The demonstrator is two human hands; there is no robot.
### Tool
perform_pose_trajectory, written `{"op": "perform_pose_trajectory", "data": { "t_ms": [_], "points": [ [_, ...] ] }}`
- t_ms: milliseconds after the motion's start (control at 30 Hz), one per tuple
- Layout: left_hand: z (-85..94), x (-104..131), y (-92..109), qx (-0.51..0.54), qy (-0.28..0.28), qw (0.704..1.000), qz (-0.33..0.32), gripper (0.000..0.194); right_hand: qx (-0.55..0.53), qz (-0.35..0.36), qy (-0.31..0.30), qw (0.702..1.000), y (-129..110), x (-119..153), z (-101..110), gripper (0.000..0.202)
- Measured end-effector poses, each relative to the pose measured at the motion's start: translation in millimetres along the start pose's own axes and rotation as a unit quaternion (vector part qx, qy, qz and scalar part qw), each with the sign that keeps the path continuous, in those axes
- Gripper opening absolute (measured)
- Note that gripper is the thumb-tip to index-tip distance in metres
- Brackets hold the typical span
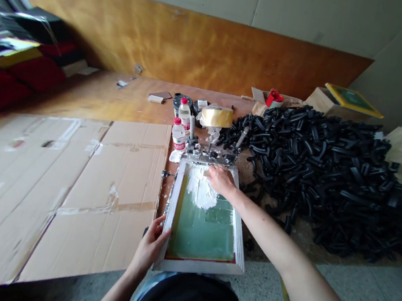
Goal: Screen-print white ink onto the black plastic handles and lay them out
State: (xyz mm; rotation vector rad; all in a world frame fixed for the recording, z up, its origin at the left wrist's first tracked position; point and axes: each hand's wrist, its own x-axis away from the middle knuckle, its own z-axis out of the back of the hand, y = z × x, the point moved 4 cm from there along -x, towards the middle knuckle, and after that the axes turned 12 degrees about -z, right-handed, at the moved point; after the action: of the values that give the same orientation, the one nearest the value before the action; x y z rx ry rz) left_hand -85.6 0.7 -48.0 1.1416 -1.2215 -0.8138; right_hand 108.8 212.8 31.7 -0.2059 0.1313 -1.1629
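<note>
A screen printing frame (241,247) with a green mesh (201,238) lies tilted in front of me, its far end at a metal clamp fixture (211,156). Thick white ink (202,189) is smeared over the far part of the mesh. My right hand (221,180) is closed at the far end, above the ink. A small tan edge shows at its fingertips, but the thing held is mostly hidden. My left hand (153,240) grips the frame's near left side, thumb on top. Something small and black peeks out beside its fingers.
A big heap of black curved plastic parts (312,174) covers the table's right side. Flattened cardboard (114,182) lies on the left. Two red-capped bottles (179,135) and a tape roll (216,117) stand behind the frame. Red and black bundles (33,71) sit far left.
</note>
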Motion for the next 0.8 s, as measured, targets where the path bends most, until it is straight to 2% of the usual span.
{"op": "perform_pose_trajectory", "data": {
  "t_ms": [167, 267, 333, 467, 600, 700, 800],
  "points": [
    [-1.4, 2, 2, 0.021, 0.002, 1.000, 0.010, 0.079, 0.015, 0.194, -0.034, 0.980, -2, 55, -1, 0.015],
    [-0.2, 2, 0, 0.015, 0.010, 1.000, 0.007, 0.078, -0.011, 0.256, -0.060, 0.965, 1, 64, 5, 0.012],
    [1.0, 2, -1, 0.007, 0.012, 1.000, 0.003, 0.078, -0.030, 0.243, -0.044, 0.969, 3, 57, 5, 0.012],
    [1.4, 3, 1, -0.003, 0.012, 1.000, 0.002, 0.078, -0.019, 0.162, 0.043, 0.986, 4, 53, -5, 0.017],
    [-1.8, 6, 10, 0.002, 0.017, 1.000, 0.005, 0.076, -0.014, 0.190, 0.020, 0.981, 0, 69, -13, 0.012],
    [-2.6, 10, 22, 0.001, 0.013, 1.000, 0.010, 0.081, -0.045, 0.145, 0.018, 0.988, 0, 52, 1, 0.010],
    [1.0, 16, 42, 0.006, -0.005, 1.000, 0.011, 0.085, -0.057, 0.037, 0.054, 0.996, 9, 12, 28, 0.041]
  ]
}}
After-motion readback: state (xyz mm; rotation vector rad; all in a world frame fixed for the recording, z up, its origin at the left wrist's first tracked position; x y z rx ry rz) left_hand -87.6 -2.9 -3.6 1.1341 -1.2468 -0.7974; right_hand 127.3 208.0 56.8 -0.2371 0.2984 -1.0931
